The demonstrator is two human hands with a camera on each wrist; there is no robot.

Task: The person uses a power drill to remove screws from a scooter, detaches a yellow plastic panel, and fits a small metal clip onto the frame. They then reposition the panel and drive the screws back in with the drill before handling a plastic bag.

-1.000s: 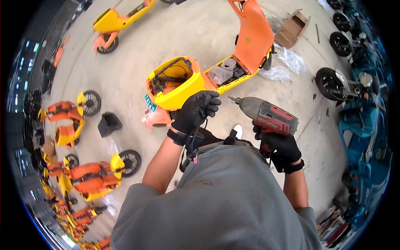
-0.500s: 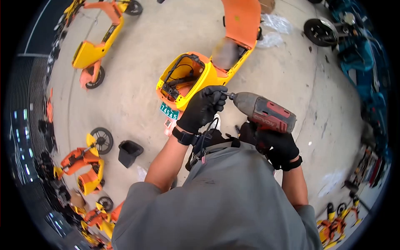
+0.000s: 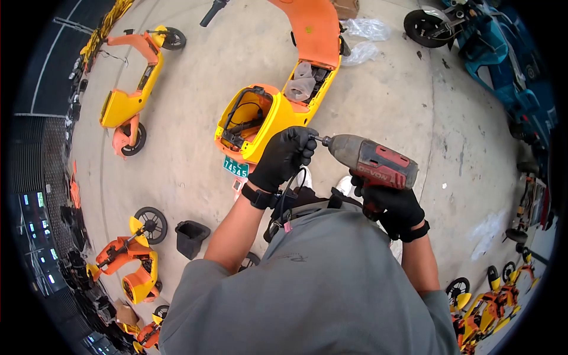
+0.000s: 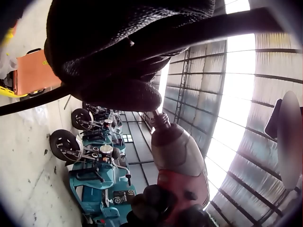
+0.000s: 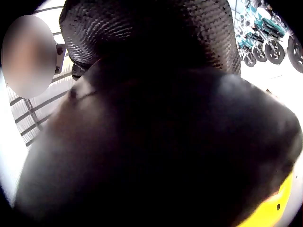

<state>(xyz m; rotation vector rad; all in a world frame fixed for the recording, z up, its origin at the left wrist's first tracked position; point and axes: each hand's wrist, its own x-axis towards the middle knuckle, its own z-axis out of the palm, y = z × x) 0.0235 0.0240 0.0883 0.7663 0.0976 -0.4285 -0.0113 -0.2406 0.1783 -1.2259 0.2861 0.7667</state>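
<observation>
Pale floor [image 3: 384,103] lay below: one power driver [image 3: 376,161], grasped by the right grip [image 3: 395,208], long axis pointing at the left grip [image 3: 284,157], which pinched the bit [image 3: 320,139].

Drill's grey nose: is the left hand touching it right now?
Apart. The head view shows a gap between the left hand and the grey nose, with the drill's narrow metal tip spanning it.
</observation>
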